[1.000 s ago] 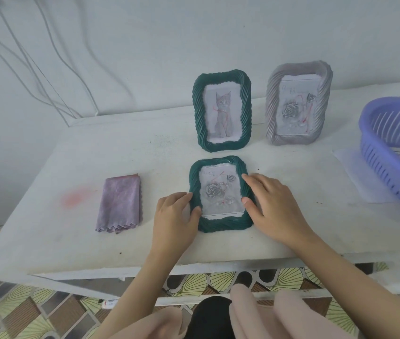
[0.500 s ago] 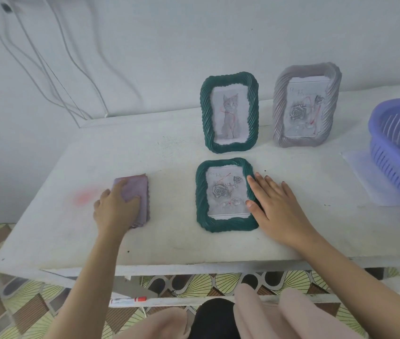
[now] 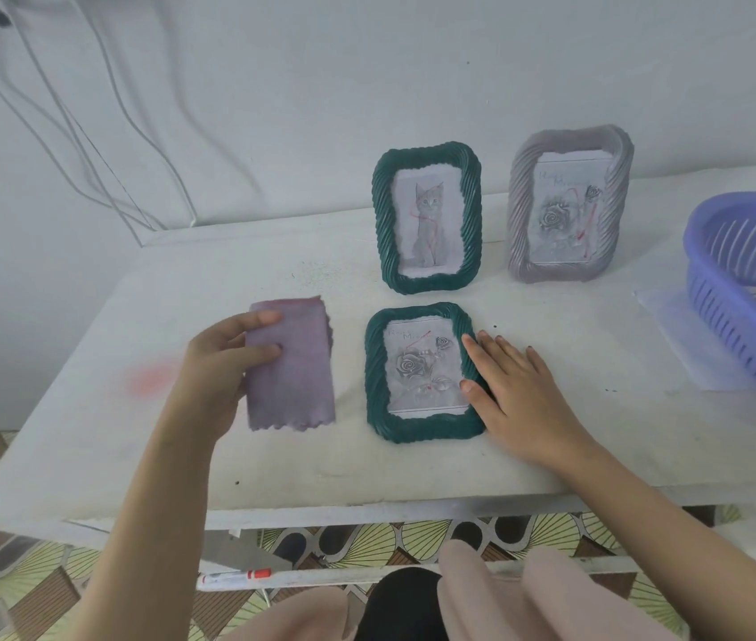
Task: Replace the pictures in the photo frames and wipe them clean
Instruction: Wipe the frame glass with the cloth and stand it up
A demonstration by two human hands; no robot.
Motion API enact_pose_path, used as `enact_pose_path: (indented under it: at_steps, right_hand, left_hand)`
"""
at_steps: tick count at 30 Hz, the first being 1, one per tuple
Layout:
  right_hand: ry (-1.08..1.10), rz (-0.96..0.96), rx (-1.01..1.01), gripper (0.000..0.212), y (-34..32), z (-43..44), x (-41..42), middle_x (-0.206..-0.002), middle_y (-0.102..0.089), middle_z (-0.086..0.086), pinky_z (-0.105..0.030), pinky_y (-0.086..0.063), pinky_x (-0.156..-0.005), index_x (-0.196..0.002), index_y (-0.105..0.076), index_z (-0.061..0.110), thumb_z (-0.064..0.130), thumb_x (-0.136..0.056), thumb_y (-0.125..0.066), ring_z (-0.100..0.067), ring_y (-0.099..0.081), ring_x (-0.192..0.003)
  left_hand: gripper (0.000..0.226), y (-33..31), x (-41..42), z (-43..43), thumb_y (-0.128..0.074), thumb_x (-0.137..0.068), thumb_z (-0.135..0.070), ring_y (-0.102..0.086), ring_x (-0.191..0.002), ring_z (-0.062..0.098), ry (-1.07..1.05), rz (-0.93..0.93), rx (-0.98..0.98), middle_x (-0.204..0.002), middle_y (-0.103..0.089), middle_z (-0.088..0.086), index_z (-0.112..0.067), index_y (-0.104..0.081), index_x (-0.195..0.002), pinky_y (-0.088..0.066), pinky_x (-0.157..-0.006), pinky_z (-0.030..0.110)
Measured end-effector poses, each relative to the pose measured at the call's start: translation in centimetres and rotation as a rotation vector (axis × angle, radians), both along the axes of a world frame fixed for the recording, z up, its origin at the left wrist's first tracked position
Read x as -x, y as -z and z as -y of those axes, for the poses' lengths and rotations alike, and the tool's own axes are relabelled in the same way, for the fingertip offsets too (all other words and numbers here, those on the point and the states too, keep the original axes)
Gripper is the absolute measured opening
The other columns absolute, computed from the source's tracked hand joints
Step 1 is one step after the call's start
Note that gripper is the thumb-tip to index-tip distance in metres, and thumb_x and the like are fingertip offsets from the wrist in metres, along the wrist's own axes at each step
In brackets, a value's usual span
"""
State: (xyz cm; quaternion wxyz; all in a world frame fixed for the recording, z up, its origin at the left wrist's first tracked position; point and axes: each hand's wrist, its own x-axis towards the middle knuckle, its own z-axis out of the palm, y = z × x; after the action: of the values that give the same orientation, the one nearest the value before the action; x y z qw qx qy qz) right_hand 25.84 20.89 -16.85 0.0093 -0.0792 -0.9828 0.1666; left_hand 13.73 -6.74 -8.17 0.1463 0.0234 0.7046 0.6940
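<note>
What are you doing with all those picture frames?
A person is cleaning them. The left hand is holding a purple cloth, while the right hand rests flat against the green frame with the rose picture, lying on the white table. Two more frames stand behind it: a green one with a cat and a grey one. No wiping is happening yet.

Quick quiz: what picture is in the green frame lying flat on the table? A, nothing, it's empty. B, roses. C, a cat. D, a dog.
B: the flat green frame, steadied by the right hand, shows grey roses; the cat is in the standing green frame.
</note>
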Motion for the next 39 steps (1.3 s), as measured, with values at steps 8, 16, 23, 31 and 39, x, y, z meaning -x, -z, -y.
enact_pose_path:
  at_steps: [8, 16, 23, 31, 39]
  right_hand:
    - [-0.053, -0.335, 0.991, 0.054, -4.9, 3.6, -0.3, -0.136, -0.049, 0.010, -0.020, -0.036, -0.101, -0.136, -0.027, 0.049, 0.042, -0.089, -0.051, 0.005, -0.044, -0.123]
    - [0.022, -0.422, 1.163, 0.059, -6.5, 3.4, 1.2, -0.109, -0.066, -0.004, -0.023, -0.053, -0.077, -0.120, -0.050, 0.037, -0.009, -0.084, -0.055, -0.013, -0.066, -0.093]
    - [0.052, -0.215, 0.394, 0.053, -3.6, 1.3, 2.5, -0.119, -0.059, 0.001, -0.023, -0.041, -0.091, -0.126, -0.052, 0.028, 0.001, -0.080, -0.049, -0.018, -0.053, -0.109]
    - [-0.136, 0.001, -0.050, 0.071, -1.7, 3.0, 2.0, -0.157, -0.002, 0.000, -0.048, -0.003, -0.114, -0.143, -0.022, 0.040, 0.065, -0.076, -0.016, -0.024, -0.001, -0.145]
    - [-0.086, -0.060, -0.111, 0.075, -1.6, 2.8, 5.7, -0.155, -0.020, -0.002, -0.044, -0.007, -0.114, -0.140, -0.033, 0.033, 0.066, -0.073, -0.021, -0.028, -0.013, -0.142]
  left_hand:
    - [0.030, -1.1, -2.6, -6.3, -0.060, -0.065, 0.002, -0.068, -0.074, 0.016, 0.265, 0.014, -0.302, -0.081, -0.072, 0.004, -0.014, -0.067, -0.090, -0.054, -0.060, 0.022]
    - [0.023, 1.5, -3.2, -8.8, -0.059, -0.085, -0.005, -0.064, -0.091, 0.011, 0.267, -0.122, -0.157, -0.096, -0.070, -0.001, -0.018, -0.065, -0.103, -0.054, -0.075, 0.025]
    - [0.078, 6.0, -2.7, -5.7, -0.067, -0.076, -0.049, -0.018, -0.135, -0.001, 0.480, -0.418, 0.626, -0.143, -0.028, -0.021, -0.031, -0.030, -0.142, -0.016, -0.113, 0.027]
    - [0.106, 8.5, -2.7, -4.8, -0.025, -0.062, -0.089, 0.004, -0.141, 0.001, 0.573, -0.677, 0.870, -0.151, -0.001, -0.016, -0.027, -0.010, -0.146, 0.008, -0.114, 0.028]
    - [0.102, 8.6, -2.6, -4.7, -0.025, -0.067, -0.086, 0.001, -0.141, -0.001, 0.590, -0.721, 0.891, -0.154, -0.005, -0.013, -0.024, -0.011, -0.147, 0.003, -0.117, 0.031]
